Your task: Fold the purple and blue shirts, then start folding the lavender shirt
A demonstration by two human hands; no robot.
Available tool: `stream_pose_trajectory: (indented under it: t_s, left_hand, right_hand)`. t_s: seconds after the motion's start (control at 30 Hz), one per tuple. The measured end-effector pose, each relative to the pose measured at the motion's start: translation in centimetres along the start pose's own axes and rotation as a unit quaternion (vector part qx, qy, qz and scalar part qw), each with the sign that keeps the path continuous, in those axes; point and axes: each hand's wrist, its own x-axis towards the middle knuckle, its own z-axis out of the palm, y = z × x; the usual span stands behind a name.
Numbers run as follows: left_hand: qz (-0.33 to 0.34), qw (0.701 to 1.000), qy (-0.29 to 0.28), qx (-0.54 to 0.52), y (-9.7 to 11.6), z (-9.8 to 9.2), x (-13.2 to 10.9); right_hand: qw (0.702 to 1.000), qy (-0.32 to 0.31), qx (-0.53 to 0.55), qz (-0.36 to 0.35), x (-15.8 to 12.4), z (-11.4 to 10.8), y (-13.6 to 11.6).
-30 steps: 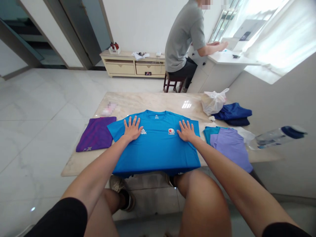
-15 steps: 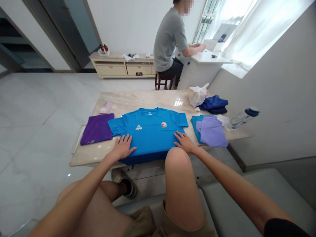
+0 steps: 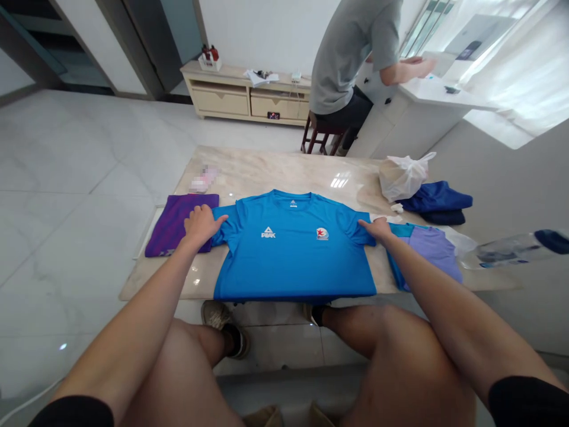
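A blue T-shirt [image 3: 293,261] lies front up and spread on the table, its collar away from me and its lower edge at the near edge of the tabletop. My left hand [image 3: 202,227] is at the left sleeve end, fingers curled and thumb over the cloth, beside a folded purple garment [image 3: 166,228]. At the right sleeve end my right hand [image 3: 377,228] is closed on the cuff, thumb pointing inward; its fingertips are partly hidden. Near it lie a folded lavender garment [image 3: 433,252] and a teal garment [image 3: 395,267] partly under it.
On the stone-topped table [image 3: 249,166] are a white plastic bag [image 3: 404,177], dark blue clothes [image 3: 440,198], a pink item [image 3: 204,178] and a clear bottle [image 3: 511,249] at the right. Beyond, a person [image 3: 351,59] sits on a stool near a low cabinet [image 3: 220,98].
Both hands have moved from flat on the shirt's body out to the sleeve ends and closed there. My right knee has shifted right, and the shirt's lower part shows flatter. The view has shifted.
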Motion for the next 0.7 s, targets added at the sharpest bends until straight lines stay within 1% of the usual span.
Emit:
stream_pose_trajectory:
  t_s: [0.07, 0.13, 0.2, 0.27, 0.4, 0.53, 0.6, 0.7]
  left_hand:
    - [-0.013, 1.000, 0.006, -0.008, -0.6, 0.5, 0.3]
    - [-0.027, 0.999, 0.000, -0.022, -1.0, 0.7, 0.5]
    - [-0.029, 0.998, -0.015, -0.045, -1.4, 0.6, 0.4]
    - [-0.022, 0.997, -0.012, -0.078, -1.7, 0.3, 0.2]
    - [-0.024, 0.984, 0.052, -0.171, -2.2, 0.1, -0.4]
    - [-0.046, 0.945, 0.105, -0.306, -2.4, 0.2, -0.9]
    - [-0.059, 0.932, 0.121, -0.337, -2.4, 0.2, -1.1]
    - [-0.050, 0.926, 0.147, -0.343, -2.5, 0.0, -1.5]
  right_hand:
    - [0.999, -0.005, 0.002, 0.039, 0.4, 0.8, 0.1]
    - [0.996, -0.021, 0.017, 0.082, 0.4, 1.1, 0.1]
    - [0.994, -0.030, 0.040, 0.101, 0.1, 1.0, 0.0]
    - [0.992, -0.015, 0.061, 0.108, -0.3, 0.6, 0.0]
    - [0.988, 0.040, 0.091, 0.119, -1.7, -0.4, 0.0]
    - [0.975, 0.088, 0.160, 0.129, -3.0, -1.3, 0.0]
    - [0.969, 0.101, 0.187, 0.122, -3.5, -1.7, 0.0]
    - [0.972, 0.099, 0.190, 0.098, -4.1, -2.1, 0.1]
